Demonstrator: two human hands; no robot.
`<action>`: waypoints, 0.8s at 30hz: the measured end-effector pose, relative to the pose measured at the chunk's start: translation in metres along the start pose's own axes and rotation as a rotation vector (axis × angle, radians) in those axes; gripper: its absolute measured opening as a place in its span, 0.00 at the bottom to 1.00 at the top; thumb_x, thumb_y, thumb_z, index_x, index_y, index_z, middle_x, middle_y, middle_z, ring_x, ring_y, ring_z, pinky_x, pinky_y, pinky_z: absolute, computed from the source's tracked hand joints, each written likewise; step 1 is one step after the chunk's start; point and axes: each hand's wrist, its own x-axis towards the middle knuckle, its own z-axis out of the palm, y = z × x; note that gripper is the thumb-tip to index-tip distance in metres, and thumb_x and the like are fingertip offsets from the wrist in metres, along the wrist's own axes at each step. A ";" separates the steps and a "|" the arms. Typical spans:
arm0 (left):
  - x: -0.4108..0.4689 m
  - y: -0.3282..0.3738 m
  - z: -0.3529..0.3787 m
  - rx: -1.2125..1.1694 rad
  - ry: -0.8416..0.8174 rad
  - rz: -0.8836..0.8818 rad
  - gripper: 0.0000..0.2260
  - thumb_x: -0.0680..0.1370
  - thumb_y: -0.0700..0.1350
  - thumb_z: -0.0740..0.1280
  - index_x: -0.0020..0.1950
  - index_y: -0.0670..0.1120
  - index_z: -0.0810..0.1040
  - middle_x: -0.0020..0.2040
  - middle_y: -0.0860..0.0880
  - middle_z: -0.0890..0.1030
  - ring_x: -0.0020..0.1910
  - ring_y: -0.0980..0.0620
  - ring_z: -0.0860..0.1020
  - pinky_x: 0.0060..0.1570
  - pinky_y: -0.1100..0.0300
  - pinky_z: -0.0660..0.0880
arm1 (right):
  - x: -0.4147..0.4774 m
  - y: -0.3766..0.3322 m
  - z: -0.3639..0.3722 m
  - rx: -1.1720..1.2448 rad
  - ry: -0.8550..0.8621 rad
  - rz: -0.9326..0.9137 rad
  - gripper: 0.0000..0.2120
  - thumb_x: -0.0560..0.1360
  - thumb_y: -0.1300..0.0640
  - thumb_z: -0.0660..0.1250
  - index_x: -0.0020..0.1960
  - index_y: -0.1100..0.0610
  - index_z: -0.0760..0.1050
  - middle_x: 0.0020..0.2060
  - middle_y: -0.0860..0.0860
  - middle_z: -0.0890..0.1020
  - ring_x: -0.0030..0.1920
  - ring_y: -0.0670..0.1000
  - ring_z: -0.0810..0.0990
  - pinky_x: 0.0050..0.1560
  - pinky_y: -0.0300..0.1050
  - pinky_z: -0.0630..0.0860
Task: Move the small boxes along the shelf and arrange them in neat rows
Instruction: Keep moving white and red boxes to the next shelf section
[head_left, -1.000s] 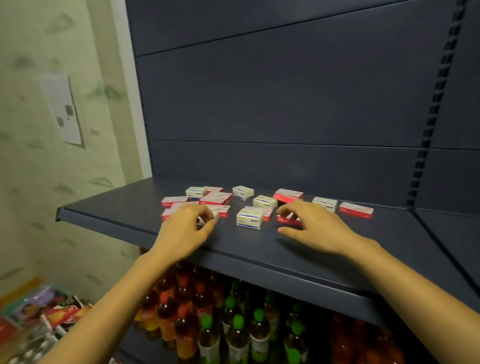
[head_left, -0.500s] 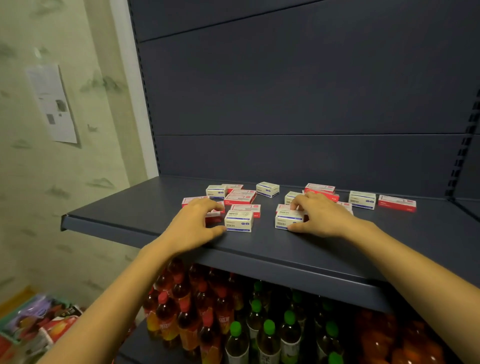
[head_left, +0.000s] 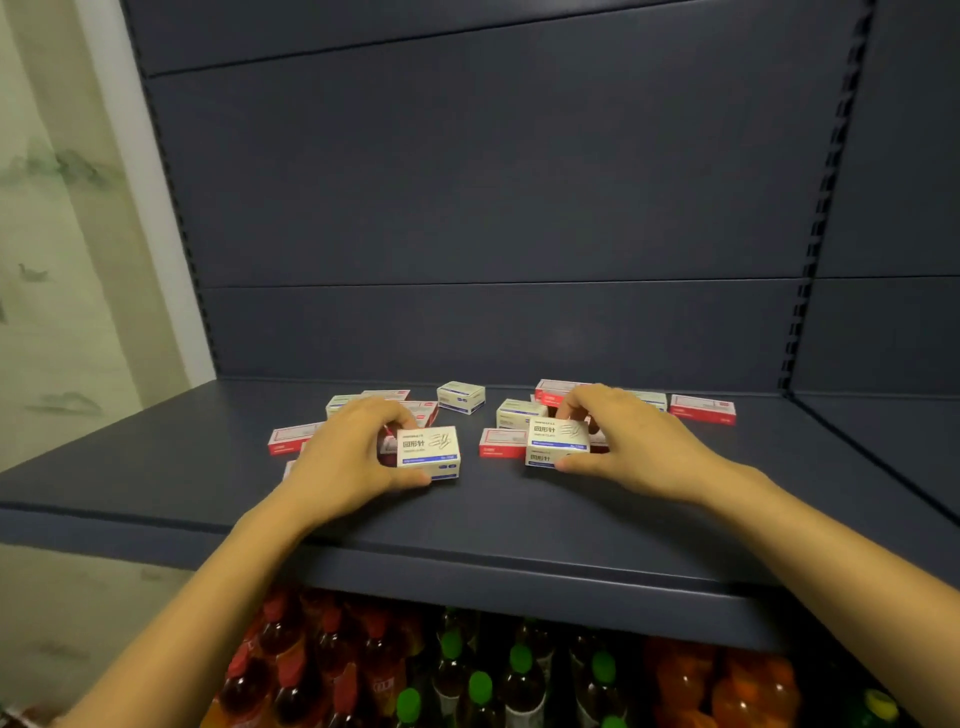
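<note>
Several small boxes, white-and-blue ones and flat red-and-white ones, lie scattered on the dark blue shelf (head_left: 467, 525). My left hand (head_left: 343, 457) grips a white-and-blue box (head_left: 428, 451) between thumb and fingers, near the shelf's front middle. My right hand (head_left: 628, 441) grips another white-and-blue box (head_left: 556, 441) the same way, a little to the right. A red box (head_left: 501, 443) lies between the two held boxes. More boxes sit behind: a white one (head_left: 461, 397) at the back, a red one (head_left: 702, 409) far right, a red one (head_left: 291, 439) far left. Some boxes are hidden under my hands.
The shelf's back panel (head_left: 493, 208) rises behind the boxes, with a slotted upright (head_left: 810, 249) at the right. Below the shelf's front edge stand several bottles (head_left: 467, 680) with red and green caps. A pale patterned wall (head_left: 62, 260) is at the left.
Each hand has closed on a white-and-blue box and drawn it toward the shelf's front. The camera has come closer and turned right, so the boxes look larger and more central.
</note>
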 end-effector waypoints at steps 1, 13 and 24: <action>0.003 0.008 0.002 0.001 0.032 0.022 0.21 0.64 0.53 0.76 0.53 0.50 0.75 0.49 0.55 0.74 0.47 0.57 0.71 0.44 0.65 0.66 | -0.003 0.004 -0.003 0.011 0.010 0.007 0.16 0.70 0.43 0.69 0.50 0.45 0.65 0.49 0.41 0.72 0.48 0.43 0.70 0.42 0.41 0.67; 0.049 0.151 0.059 -0.190 0.007 0.203 0.20 0.62 0.52 0.78 0.50 0.49 0.77 0.47 0.52 0.78 0.44 0.54 0.74 0.45 0.62 0.70 | -0.091 0.097 -0.076 0.051 0.064 0.193 0.19 0.70 0.46 0.71 0.58 0.47 0.70 0.54 0.43 0.76 0.50 0.44 0.74 0.54 0.49 0.75; 0.054 0.345 0.133 -0.316 0.012 0.288 0.18 0.62 0.51 0.78 0.47 0.50 0.78 0.46 0.50 0.80 0.44 0.52 0.76 0.48 0.58 0.73 | -0.212 0.229 -0.179 0.000 0.069 0.245 0.17 0.70 0.47 0.71 0.56 0.48 0.72 0.52 0.43 0.76 0.51 0.44 0.74 0.55 0.51 0.74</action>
